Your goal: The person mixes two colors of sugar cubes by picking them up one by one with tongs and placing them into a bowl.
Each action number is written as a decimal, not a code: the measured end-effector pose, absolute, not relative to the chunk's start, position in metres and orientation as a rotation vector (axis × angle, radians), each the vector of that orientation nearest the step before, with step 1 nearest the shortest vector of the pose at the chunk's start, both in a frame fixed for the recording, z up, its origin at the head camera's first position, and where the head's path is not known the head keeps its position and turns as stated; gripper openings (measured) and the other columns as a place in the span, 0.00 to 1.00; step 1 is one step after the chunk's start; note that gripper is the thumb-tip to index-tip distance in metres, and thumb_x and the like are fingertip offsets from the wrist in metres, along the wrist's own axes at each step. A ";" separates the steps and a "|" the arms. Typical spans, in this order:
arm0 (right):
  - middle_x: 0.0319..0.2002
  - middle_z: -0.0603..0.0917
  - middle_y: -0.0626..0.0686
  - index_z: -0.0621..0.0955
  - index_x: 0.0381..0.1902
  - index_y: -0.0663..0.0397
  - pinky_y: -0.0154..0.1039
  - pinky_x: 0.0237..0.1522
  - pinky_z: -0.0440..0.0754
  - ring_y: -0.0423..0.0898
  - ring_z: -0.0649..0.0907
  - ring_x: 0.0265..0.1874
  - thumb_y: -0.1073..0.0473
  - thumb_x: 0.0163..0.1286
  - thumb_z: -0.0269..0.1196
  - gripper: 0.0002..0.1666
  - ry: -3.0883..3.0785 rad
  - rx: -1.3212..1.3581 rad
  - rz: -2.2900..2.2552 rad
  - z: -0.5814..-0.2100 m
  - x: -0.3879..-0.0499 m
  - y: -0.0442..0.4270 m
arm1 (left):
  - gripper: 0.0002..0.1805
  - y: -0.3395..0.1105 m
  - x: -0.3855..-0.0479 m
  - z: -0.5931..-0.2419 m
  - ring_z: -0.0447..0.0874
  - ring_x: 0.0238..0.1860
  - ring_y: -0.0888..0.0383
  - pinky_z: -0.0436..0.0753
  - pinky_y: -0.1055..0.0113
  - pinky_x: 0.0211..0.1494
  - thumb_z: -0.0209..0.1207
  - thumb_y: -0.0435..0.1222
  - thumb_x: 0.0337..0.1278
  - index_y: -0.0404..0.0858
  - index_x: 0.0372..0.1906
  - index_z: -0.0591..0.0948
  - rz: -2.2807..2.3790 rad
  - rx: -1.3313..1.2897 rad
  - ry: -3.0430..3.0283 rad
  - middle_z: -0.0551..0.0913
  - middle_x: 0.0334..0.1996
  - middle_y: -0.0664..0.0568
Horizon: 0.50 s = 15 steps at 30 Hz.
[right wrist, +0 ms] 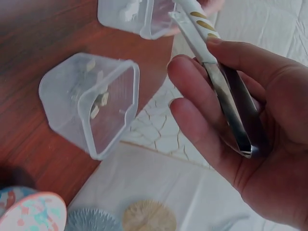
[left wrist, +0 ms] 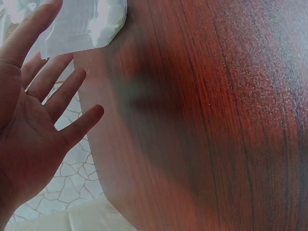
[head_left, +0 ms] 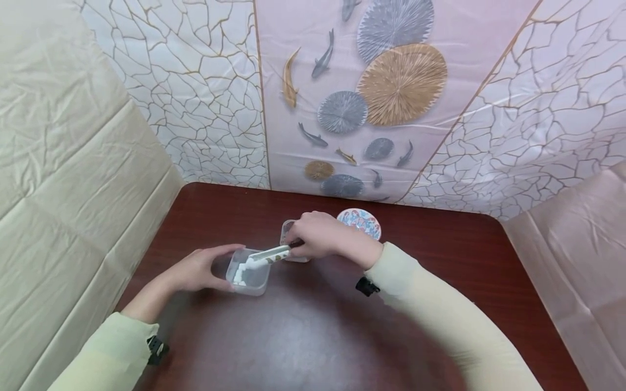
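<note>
My left hand [head_left: 198,269] holds a clear plastic container [head_left: 256,279] by its left side, thumb and forefinger at the rim. In the left wrist view, the other fingers [left wrist: 67,94] are spread away from it. Small white lumps [head_left: 239,274] lie in the container. The right hand [head_left: 315,233] grips a pair of small tongs [right wrist: 228,101] with metal handles and white, gold-patterned tips. Those tips reach over the container, at the white lumps; whether a lump sits between them I cannot tell.
Behind my right hand stands a second clear container [right wrist: 67,101] with a few pale pieces inside. A round dish [head_left: 359,221] patterned in red and blue is farther back on the right. The dark red wooden table [head_left: 313,331] meets patterned cloth walls at its back edge.
</note>
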State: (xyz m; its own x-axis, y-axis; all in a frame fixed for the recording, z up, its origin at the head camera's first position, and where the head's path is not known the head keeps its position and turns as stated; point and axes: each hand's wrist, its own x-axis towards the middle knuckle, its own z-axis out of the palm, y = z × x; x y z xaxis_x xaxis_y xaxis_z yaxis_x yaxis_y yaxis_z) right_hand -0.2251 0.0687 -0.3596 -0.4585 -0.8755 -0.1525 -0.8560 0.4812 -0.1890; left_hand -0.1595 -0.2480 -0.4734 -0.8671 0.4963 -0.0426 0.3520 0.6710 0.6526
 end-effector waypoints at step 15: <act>0.21 0.87 0.41 0.92 0.46 0.46 0.37 0.37 0.81 0.30 0.82 0.20 0.57 0.74 0.69 0.07 2.477 -1.345 -0.419 -0.342 -0.231 0.130 | 0.51 -0.248 -0.159 -0.475 0.83 0.61 0.45 0.81 0.41 0.63 0.84 0.50 0.45 0.42 0.76 0.75 1.005 0.684 2.661 0.85 0.64 0.43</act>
